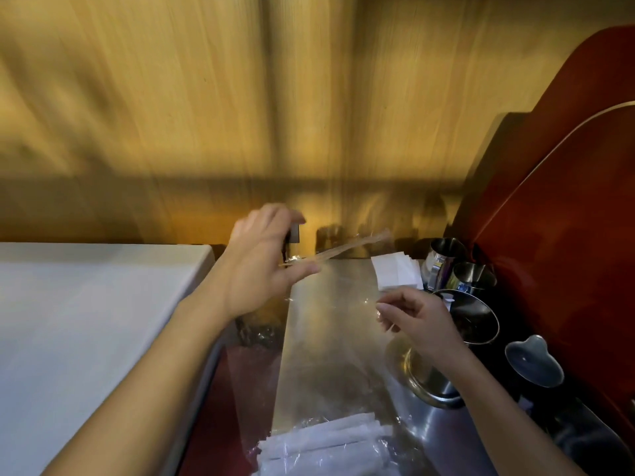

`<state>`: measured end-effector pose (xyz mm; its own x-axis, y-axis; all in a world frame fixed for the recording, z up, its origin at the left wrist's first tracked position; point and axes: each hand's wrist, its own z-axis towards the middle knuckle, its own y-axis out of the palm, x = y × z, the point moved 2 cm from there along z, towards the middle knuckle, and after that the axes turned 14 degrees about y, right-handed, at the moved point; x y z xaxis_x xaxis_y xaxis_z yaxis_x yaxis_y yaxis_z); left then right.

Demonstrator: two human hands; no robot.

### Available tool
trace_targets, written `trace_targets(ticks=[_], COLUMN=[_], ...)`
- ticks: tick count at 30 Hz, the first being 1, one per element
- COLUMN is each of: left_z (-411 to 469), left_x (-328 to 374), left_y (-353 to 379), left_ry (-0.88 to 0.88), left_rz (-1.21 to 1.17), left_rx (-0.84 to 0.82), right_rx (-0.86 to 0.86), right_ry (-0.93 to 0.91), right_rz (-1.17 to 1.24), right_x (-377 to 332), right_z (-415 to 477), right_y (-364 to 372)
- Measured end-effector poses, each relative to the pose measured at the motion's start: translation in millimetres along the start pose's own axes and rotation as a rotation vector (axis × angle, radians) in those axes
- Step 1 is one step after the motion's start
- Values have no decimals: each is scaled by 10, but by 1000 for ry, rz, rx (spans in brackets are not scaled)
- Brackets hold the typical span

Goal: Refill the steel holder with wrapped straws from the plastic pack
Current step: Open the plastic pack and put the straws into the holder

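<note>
I hold a clear plastic pack (pixel 330 338) stretched out over the counter, its mouth away from me. Several white wrapped straws (pixel 326 448) lie in its near end at the bottom of the view. My left hand (pixel 264 266) pinches the far left corner of the mouth, where a thin brown strip (pixel 343 250) runs along the edge. At the right corner, my right hand (pixel 419 321) pinches the film. A steel holder (pixel 429 386) sits just below my right wrist, partly behind the plastic and my arm.
Three steel cups (pixel 476 278) stand at the right by a red panel (pixel 567 235). A stack of white napkins (pixel 395 273) lies beyond the pack. A dark heart-shaped dish (pixel 534 362) sits at the right. A white counter (pixel 86 338) fills the left. A wooden wall is behind.
</note>
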<state>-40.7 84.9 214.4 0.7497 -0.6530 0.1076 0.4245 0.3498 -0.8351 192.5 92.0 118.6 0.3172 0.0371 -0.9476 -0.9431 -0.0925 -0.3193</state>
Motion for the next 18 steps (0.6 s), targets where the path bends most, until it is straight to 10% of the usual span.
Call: trace_targets(ticks=[5,7,11,18], left_z=[383,496,630,745], left_x=[801,970,912,728], left_y=[-164,-92,-10,-169], left_ry=[528,613,598,512], left_rz=[283,502,642,595], left_rx=[179,-40,-416,-431], right_rx=[-94,-70,-69,-108], right_ry=[-153,-204,-187,-88], right_rz=[0,-37,1,94], right_x=[-319,-417,-474,-179], right_z=[7,17,37,-83], right_y=[72,100,145,148])
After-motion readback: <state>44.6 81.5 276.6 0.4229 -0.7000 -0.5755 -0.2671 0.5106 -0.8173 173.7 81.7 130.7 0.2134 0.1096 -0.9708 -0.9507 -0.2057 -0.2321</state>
